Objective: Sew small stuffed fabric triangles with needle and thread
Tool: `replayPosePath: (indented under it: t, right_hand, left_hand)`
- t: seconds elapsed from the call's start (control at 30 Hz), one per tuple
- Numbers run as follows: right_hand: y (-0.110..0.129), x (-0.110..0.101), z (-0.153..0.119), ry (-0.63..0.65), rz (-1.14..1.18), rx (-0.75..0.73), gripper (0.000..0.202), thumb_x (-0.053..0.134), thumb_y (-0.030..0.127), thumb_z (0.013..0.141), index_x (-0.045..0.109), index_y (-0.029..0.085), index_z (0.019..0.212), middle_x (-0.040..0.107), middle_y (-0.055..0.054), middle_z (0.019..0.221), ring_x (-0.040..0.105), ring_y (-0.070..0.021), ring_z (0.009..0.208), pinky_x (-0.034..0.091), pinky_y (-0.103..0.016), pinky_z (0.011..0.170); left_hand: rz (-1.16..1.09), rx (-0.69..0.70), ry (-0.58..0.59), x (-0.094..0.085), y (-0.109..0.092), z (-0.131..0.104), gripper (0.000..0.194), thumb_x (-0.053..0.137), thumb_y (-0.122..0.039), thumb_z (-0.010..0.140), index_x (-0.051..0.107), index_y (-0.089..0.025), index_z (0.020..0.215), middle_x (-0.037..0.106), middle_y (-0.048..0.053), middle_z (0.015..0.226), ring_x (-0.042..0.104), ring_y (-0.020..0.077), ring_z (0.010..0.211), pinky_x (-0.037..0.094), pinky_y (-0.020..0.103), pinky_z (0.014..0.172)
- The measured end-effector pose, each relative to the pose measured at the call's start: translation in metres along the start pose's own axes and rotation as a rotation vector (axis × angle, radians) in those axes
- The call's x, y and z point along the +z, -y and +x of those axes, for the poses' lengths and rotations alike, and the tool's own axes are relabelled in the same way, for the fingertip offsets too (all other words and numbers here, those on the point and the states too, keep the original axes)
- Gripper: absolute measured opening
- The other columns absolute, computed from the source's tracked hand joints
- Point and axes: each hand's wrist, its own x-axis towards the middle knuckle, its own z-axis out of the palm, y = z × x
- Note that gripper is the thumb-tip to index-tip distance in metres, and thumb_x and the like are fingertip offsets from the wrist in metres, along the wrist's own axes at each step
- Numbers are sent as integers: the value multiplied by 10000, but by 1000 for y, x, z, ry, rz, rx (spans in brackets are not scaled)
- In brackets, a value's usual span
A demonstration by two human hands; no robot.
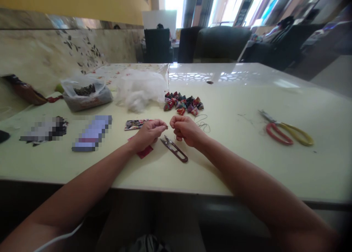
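Observation:
My left hand (150, 134) and my right hand (185, 129) meet fingertip to fingertip over the table, each closed in a pinch. Whatever they pinch is too fine to make out. Loops of dark thread (202, 124) lie just behind my right hand. Below the hands rests a pair of thread snips (174, 149), its blades pointing up and left. A red fabric piece (145, 152) lies partly under my left hand, with a patterned fabric piece (134, 125) behind it. Beyond both hands sits a pile of small stuffed fabric pieces (187, 103) in mixed prints.
Scissors with red and yellow handles (288, 133) lie to the right. On the left are a blurred-out phone (92, 133), dark scraps (45, 130), a plastic bag of dark dried material (88, 94) and a bag of white stuffing (140, 91). Chairs (222, 43) and people are beyond.

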Motion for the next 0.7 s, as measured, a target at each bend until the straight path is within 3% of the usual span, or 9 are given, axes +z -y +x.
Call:
replayPosePath:
  t: [0.27, 0.5, 0.7]
  right_hand:
    - [-1, -2, 0, 55, 87, -17, 141, 456, 109, 576, 475, 207, 676, 233, 111, 428, 175, -54, 377, 197, -183, 358]
    - [-3, -4, 3, 16, 120, -20, 131, 474, 113, 578, 453, 207, 665, 246, 113, 430, 174, -49, 371, 191, -187, 361]
    - [-1, -8, 3, 20, 66, -24, 135, 477, 110, 596, 503, 197, 695, 242, 112, 431, 182, -52, 374, 227, -182, 344]
  left_hand:
    - [-348, -14, 56, 2, 3, 1, 267, 727, -373, 800, 583, -163, 881, 259, -106, 547, 154, 31, 441, 125, 171, 397]
    - [-236, -23, 72, 3, 1, -3, 303, 726, -434, 807, 591, -164, 838, 302, -95, 535, 210, 22, 415, 146, 174, 393]
    - [-260, -33, 23, 1, 1, 0, 290, 768, -383, 747, 629, -154, 859, 339, -93, 535, 209, 17, 408, 137, 181, 397]
